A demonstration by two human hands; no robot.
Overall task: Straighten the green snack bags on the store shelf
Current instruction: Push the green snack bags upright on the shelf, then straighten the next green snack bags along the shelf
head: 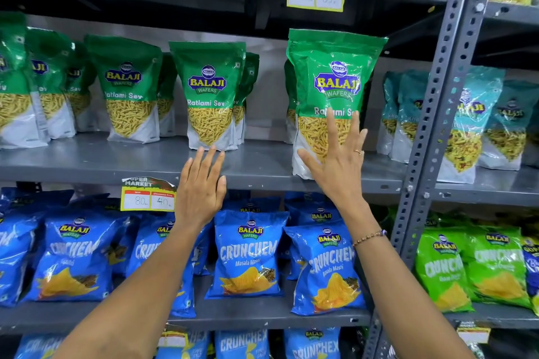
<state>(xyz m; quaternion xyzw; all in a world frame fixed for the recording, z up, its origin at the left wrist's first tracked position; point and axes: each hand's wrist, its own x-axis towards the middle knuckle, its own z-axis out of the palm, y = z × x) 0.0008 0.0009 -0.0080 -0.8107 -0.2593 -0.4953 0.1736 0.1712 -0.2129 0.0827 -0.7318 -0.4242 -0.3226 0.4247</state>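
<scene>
I judged the work half done — my right hand [339, 166] lay flat and open on the front green bag [329, 90], my left hand [201, 183] open and empty, the far-left bags [43, 81] leaning.

grey metal shelf [256, 166] | green snack bags [210, 96] standing upright in rows

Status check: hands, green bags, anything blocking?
Left hand open, off the bags. Right hand open, flat against rightmost Ratlami Sev bag, which sits forward of the row. Nothing blocking.
</scene>
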